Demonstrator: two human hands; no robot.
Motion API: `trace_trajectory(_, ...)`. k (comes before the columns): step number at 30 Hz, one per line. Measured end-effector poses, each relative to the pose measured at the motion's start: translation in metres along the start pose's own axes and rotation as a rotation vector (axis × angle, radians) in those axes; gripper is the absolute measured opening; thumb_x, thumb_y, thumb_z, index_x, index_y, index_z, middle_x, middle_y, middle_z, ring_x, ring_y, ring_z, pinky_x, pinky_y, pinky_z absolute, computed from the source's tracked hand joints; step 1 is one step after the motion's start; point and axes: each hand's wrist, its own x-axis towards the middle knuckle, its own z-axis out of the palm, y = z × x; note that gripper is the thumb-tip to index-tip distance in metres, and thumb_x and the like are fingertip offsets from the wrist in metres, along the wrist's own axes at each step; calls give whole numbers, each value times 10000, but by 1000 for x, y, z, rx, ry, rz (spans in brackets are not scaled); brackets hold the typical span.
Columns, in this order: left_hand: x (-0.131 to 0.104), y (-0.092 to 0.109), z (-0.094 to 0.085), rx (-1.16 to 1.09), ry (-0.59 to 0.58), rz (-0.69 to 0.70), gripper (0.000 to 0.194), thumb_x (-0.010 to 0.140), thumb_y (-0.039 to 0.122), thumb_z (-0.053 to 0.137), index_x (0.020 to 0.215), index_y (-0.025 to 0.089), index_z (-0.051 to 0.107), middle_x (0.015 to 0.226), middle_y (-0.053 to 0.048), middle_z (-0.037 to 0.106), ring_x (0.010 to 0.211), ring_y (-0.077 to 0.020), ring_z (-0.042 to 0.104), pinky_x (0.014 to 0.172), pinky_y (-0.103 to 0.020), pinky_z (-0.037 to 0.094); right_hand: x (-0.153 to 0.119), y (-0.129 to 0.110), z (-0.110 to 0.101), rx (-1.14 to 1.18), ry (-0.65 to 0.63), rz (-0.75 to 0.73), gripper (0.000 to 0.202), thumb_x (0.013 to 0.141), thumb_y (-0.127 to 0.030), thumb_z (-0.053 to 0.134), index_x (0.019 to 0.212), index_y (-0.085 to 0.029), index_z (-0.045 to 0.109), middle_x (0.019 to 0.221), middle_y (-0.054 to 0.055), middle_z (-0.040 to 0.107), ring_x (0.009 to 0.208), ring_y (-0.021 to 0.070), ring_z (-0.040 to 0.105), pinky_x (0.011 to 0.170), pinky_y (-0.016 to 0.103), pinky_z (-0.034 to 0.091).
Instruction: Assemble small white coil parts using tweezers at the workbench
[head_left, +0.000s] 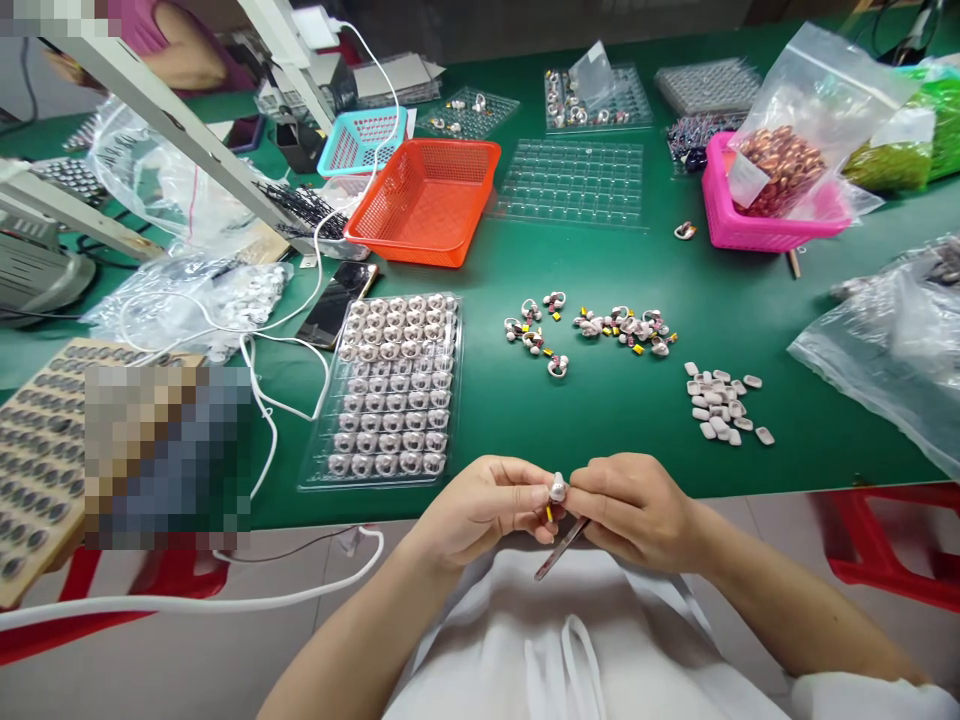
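Between thumb and fingers, my left hand (491, 503) pinches a small pale, rounded part (557, 488) with a yellow tab, just past the table's front edge. My right hand (637, 508) meets it from the other side, fingertips at the part. A slim metal tool like tweezers (559, 552) is held in my right hand and slants down to the left. Ahead on the green table lie similar small parts with yellow tabs (630, 328) in loose groups. Several small pale caps (716, 400) are scattered to their right.
A clear tray filled with pale rounded parts (390, 402) lies left of my hands. Beyond are an orange basket (424, 205), a clear tray (574, 182) and a pink basket (772, 225) of copper-coloured pieces. A phone (337, 305) and white cables lie left; another person's arm (184, 55) shows behind.
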Motion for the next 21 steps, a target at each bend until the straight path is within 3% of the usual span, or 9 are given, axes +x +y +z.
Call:
trace_trajectory(6,1,-1,1,-17,-4,12,199,668,233,871,784,98,783,655,-58,703,568,-131,656,587,-242,551,2,6,-9,10,-22,-81,273,1000,-171,417,1238,-179,550,834,62,709,568,157,547,517,299,384)
trace_trajectory(12,5,-4,6,-3,36,100,152,690,212,851,776,113,774,641,-30,700,543,-106,639,584,-229,559,-3,11,2,58,124,-59,281,986,-154,465,1246,-172,569,869,90,703,616,152,588,561,291,442)
trace_trajectory(15,5,-6,12,42,110,183,193,668,254,864,757,110,771,635,-29,703,530,-104,633,565,-217,547,-6,5,10,237,242,55,305,959,-124,510,1248,-199,574,873,68,676,669,147,594,595,273,481)
trace_trajectory(18,4,-7,15,113,177,281,195,696,276,848,768,114,767,637,-28,710,544,-104,640,579,-212,541,-10,-4,12,401,382,271,290,958,-125,532,1212,-236,619,900,53,643,774,159,613,661,278,511)
trace_trajectory(21,2,-9,17,152,253,360,183,740,294,818,803,133,760,653,-23,718,587,-117,658,609,-223,550,-14,-7,8,451,462,469,258,1020,-245,460,1157,-250,678,1110,100,626,1038,225,594,798,342,519)
